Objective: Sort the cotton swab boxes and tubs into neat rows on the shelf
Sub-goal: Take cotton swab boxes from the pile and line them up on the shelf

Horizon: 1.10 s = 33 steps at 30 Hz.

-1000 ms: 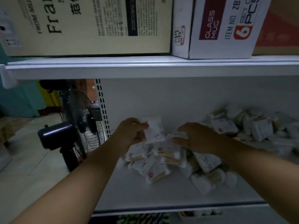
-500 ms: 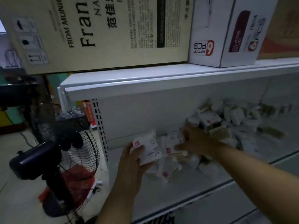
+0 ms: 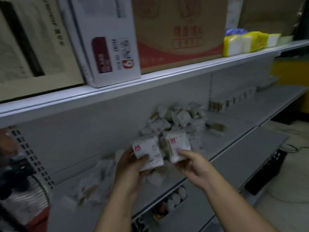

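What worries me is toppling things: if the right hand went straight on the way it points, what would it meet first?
Probably the left pack, held by the left hand: the right hand, gripping the right pack, points up-left at it. Depth is unclear; it might pass behind into the loose heap.

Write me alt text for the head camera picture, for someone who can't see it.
The left hand holds one swab pack, the right hand a second swab pack, above a jumbled pile on the white shelf. Cardboard boxes stand on the upper shelf.
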### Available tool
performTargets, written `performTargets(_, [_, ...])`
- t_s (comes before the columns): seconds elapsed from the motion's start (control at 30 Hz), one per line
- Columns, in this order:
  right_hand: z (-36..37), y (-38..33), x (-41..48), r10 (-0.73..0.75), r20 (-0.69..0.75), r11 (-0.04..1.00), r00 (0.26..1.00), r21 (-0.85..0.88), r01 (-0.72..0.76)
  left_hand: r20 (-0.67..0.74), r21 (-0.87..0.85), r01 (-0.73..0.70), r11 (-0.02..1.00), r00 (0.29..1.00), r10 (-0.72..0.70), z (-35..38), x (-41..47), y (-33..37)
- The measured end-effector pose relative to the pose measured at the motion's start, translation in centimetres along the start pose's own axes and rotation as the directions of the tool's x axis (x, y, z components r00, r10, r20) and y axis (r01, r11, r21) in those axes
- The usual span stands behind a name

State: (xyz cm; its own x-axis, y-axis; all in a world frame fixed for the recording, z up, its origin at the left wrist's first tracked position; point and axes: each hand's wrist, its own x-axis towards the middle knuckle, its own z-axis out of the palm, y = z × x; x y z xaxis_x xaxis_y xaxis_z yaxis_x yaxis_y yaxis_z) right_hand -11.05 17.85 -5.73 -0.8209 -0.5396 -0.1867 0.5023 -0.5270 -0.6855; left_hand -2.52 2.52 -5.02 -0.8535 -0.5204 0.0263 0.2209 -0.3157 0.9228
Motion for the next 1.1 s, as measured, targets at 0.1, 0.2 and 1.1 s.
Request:
performTargets(0.1, [-5.5,-5.1,-1.1,-0.077,-0.079,0.995,0.994,0.055,0.081,0.057,-0.021,0.035,0.999,0.998,-0.033,7.2,0.4,-2.7])
performTargets(0.2, [-10.7,-10.0,-1.9,-0.169,-0.110,0.985,0.980,0.002,0.170,0.080,-0.028,0.065,0.997,0.995,-0.063,13.4,1.0,-6.0])
performTargets(1.1, [-30.4,-31.3,14.4,-0.273,-0.392,0.956,0.879,-0.210,0.203,0.031,0.200,0.088,0.976,0.995,-0.096,39.5,22.3,-23.8])
